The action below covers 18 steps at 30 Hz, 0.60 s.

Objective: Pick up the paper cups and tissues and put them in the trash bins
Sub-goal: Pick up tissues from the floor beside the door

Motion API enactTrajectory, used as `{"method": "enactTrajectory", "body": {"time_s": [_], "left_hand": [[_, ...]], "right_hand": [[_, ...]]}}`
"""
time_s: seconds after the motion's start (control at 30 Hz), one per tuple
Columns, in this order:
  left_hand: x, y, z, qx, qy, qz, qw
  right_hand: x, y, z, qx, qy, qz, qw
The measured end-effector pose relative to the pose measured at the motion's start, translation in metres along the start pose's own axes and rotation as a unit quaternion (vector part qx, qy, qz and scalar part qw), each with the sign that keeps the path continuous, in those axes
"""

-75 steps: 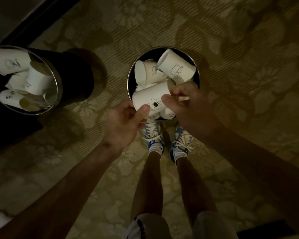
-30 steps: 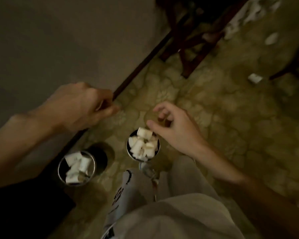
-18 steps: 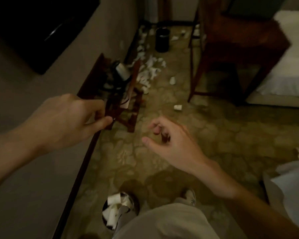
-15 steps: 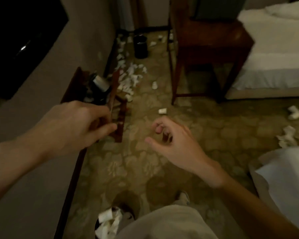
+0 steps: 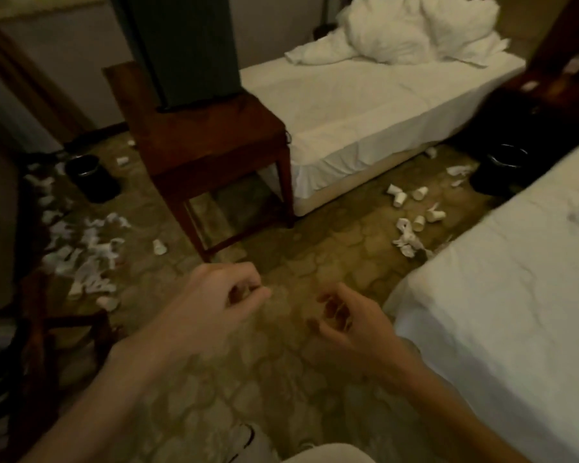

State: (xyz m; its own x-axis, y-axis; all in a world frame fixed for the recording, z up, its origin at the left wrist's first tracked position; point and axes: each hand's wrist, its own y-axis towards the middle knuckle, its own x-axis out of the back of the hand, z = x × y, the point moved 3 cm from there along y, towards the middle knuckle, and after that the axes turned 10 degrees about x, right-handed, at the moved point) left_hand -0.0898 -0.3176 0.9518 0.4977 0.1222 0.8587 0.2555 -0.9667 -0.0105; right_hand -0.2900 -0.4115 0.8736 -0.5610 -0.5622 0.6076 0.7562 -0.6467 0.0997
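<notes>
A: Where are we w/ the pickup? Looks like plenty left.

B: Yeah, lots. Both our hands are empty. Left hand [image 5: 221,295] has fingers curled in loosely, thumb near the forefinger, nothing pinched that we can see. Right hand [image 5: 345,322] is half open, fingers apart, palm facing in. So no carry in progress; we judge we're between loads.

A: And the stuff on the floor?

B: Two main patches. A big heap of tissues [image 5: 84,248] sits well off to the left of our left hand and a bit ahead, w/ one lone cup [image 5: 159,247] just ahead-left of that hand, near the table [image 5: 198,135] leg. Then a cluster of paper cups [image 5: 415,208] plus crumpled tissue lies ahead-right of our right hand, between the two beds, close to the near bed [image 5: 502,312] corner.

A: Bins?

B: One dark bin [image 5: 87,172] far ahead-left, past the tissue heap; can't see its contents. Another dark bin [image 5: 505,165] far ahead-right, beyond the cups, by the far bed [image 5: 365,105]. Looks empty-ish but too dim to tell.

A: So how far along, approx?

B: In this view, nothing on this stretch of floor is cleared yet. Nearest item to either hand is that lone cup; everything is out of reach w/o stepping and bending.
</notes>
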Motion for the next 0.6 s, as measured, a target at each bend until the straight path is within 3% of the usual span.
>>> {"method": "enactTrajectory", "body": {"time_s": [0.23, 0.6], "left_hand": [[-0.059, 0.147, 0.044, -0.015, -0.071, 0.105, 0.992], [-0.113, 0.378, 0.037, -0.102, 0.012, 0.248, 0.963]], "right_hand": [[0.007, 0.071, -0.072, -0.14, 0.005, -0.014, 0.99], [0.043, 0.193, -0.159, -0.322, 0.019, -0.165, 0.932]]}}
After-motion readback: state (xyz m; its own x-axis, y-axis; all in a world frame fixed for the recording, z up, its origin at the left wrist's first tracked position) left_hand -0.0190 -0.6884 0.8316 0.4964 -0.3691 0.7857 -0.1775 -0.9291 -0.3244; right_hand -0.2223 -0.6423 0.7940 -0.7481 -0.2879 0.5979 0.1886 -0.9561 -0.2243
